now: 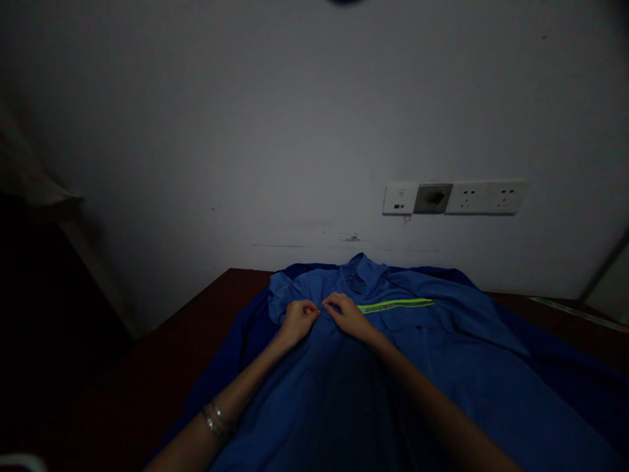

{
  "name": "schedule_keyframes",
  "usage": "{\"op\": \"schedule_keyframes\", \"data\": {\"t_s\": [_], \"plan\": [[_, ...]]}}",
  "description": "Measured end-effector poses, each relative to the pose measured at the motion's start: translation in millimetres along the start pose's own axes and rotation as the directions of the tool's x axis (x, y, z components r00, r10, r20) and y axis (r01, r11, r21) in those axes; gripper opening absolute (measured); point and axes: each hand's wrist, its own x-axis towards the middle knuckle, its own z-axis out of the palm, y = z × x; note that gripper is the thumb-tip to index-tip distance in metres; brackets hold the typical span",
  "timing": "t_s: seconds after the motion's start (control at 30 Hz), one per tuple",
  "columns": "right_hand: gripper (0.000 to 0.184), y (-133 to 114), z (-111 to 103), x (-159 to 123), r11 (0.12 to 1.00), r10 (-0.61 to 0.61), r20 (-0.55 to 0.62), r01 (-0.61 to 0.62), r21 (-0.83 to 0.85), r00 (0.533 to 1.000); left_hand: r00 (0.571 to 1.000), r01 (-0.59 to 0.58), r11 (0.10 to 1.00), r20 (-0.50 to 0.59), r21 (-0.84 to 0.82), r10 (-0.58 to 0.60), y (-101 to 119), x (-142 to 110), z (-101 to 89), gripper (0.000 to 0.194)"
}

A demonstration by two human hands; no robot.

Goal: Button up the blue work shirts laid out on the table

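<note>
A blue work jacket point(432, 357) lies spread out with its collar toward the wall, and a yellow-green and grey reflective strip point(398, 305) crosses its chest. My left hand point(299, 321) is closed in a pinch at the chest cloth, left of the strip. Close beside it, my right hand point(348, 316) also pinches at the cloth, by the strip's left end. The fingertips of both hands nearly meet. Dim light hides the small details between them. Under the jacket lies a darker blue garment point(555, 351), showing along both sides.
The dark reddish-brown table point(196, 328) stands against a pale wall point(246, 131). Switches and sockets point(484, 198) sit on the wall at right. A thin strip like a ruler point(580, 313) lies at the table's right back. A pale rounded rim point(22, 463) shows at the lower left.
</note>
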Motion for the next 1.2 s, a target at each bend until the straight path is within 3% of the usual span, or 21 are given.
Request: {"op": "schedule_keyframes", "data": {"t_s": [0.17, 0.33, 0.43, 0.57, 0.7, 0.87, 1.07, 1.2], "plan": [[0.02, -2.6, -11.3, 2.7, 0.996, 0.002, -0.072, 0.005, 0.093, 0.997, 0.99, -0.073, 0.977, 0.137, 0.203, 0.045, 9.3, 3.9, -21.1, 0.025], [0.027, -8.5, -17.9, 4.3, 1.0, -0.001, -0.085, 0.0, -0.02, 0.996, 0.984, -0.148, 0.94, 0.141, 0.306, 0.109, 18.5, 6.5, -36.6, 0.036], [0.026, -22.0, -23.8, 4.3, 0.989, -0.029, -0.011, 0.027, -0.145, 1.0, 0.994, -0.108, 0.904, 0.075, 0.414, 0.084, 19.1, 10.0, -46.5, 0.039], [0.023, -45.4, -37.9, 1.4, 0.961, -0.056, 0.054, 0.069, -0.268, 0.997, 0.989, 0.12, 0.778, -0.139, 0.616, -0.042, 4.6, 18.7, -69.7, 0.033], [0.021, -55.1, -54.8, -10.7, 0.947, -0.065, 0.06, 0.08, -0.312, 0.996, 0.974, 0.206, 0.76, -0.201, 0.616, -0.1, -20.7, 29.2, -87.1, 0.041], [0.018, -40.5, -89.2, -34.8, 0.928, -0.022, 0.05, 0.039, -0.371, 0.999, 0.968, 0.244, 0.777, -0.196, 0.58, -0.157, -38.1, 42.8, -87.1, 0.047], [0.021, -4.6, -147.0, -60.3, 0.911, 0.121, -0.059, -0.134, -0.389, 0.991, 0.982, 0.165, 0.799, -0.172, 0.578, -0.078, -38.6, 68.2, -90.7, 0.035], [0.022, 22.6, -167.1, -71.8, 0.906, 0.169, -0.136, -0.209, -0.369, 0.976, 0.984, 0.156, 0.817, -0.163, 0.554, -0.077, -36.9, 77.0, -96.7, 0.032]]}}
